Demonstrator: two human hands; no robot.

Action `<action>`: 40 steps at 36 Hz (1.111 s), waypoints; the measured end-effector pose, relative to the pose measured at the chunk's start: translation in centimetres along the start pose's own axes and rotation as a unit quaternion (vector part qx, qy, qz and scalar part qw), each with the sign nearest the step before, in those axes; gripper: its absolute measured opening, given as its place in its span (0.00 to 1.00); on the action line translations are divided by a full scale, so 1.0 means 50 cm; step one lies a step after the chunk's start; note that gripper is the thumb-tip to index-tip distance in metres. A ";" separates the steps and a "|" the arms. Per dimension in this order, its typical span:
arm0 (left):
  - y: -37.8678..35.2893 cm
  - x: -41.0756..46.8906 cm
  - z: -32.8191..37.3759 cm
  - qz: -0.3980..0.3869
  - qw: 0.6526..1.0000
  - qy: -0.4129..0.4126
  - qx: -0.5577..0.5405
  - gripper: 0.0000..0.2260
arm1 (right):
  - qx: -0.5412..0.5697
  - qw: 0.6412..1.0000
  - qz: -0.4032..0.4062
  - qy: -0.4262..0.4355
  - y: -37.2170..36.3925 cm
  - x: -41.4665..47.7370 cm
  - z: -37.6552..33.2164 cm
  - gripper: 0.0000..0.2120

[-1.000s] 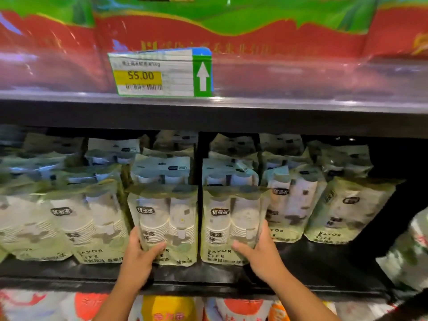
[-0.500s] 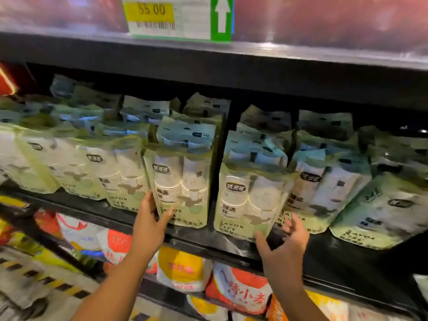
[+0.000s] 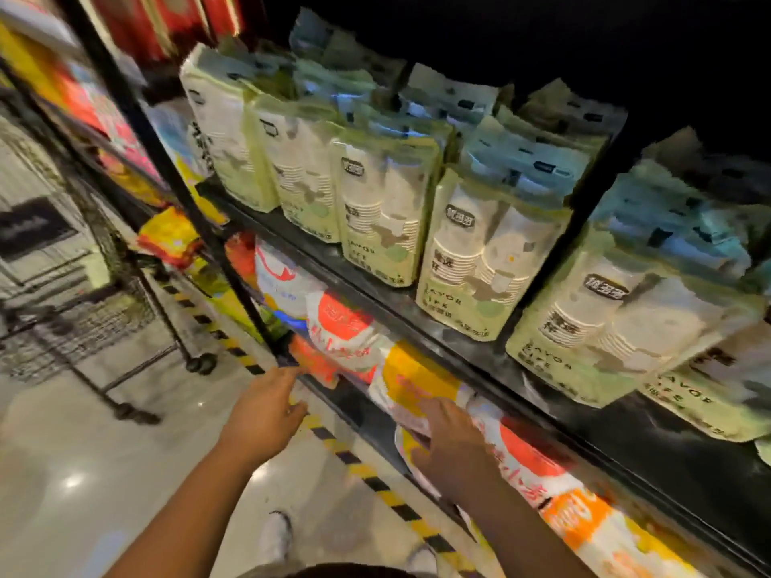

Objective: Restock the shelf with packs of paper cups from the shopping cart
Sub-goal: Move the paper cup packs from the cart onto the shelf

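Note:
Several pale green packs of paper cups [image 3: 479,252] stand in rows on the black shelf [image 3: 467,348], front packs upright with more stacked behind. My left hand [image 3: 267,415] hangs below the shelf edge with its fingers loose, holding nothing. Lower and to the right, my right hand [image 3: 450,444] is also empty, fingers spread in front of the lower shelf's bags. The wire shopping cart [image 3: 75,310] stands at the left on the floor; the picture is blurred and I cannot tell what lies in it.
Orange, white and yellow bags [image 3: 346,335] fill the shelf below the cups. A black upright post [image 3: 200,227] divides the shelving bays. A yellow and black striped line [image 3: 375,486] runs along the floor at the shelf's foot. My shoes [image 3: 275,531] show on the glossy floor.
Both hands have let go of the front cup packs and dropped below the shelf edge. The view has swung down and left, bringing the cart and floor into sight.

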State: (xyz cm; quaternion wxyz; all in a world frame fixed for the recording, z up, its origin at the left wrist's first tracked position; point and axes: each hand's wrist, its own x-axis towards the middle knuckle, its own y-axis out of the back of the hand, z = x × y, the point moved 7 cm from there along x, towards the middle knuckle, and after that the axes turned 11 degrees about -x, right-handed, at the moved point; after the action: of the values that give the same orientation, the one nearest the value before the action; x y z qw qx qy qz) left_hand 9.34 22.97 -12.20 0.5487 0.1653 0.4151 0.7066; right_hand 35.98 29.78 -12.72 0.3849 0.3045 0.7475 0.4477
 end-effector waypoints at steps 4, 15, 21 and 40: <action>0.090 -0.035 -0.108 0.023 0.996 0.083 0.010 0.25 | -0.076 0.996 -0.028 0.023 0.003 0.061 -0.095 0.30; 0.400 -0.125 -0.402 0.118 0.975 0.187 0.009 0.24 | -0.155 0.980 -0.037 0.119 0.001 0.225 -0.513 0.29; 0.536 -0.161 -0.567 0.157 0.964 0.214 -0.006 0.24 | -0.156 0.976 -0.035 0.151 -0.023 0.284 -0.745 0.25; 0.682 -0.132 -0.829 0.187 0.926 0.326 -0.043 0.31 | -0.155 0.956 -0.115 0.219 -0.131 0.529 -1.051 0.30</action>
State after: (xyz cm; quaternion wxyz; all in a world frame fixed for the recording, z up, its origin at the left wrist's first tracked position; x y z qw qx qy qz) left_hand -38.72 -1.65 -9.44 0.2477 -0.0236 0.5023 0.8281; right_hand -23.04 25.37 -10.73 0.3029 0.0476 0.7648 0.5666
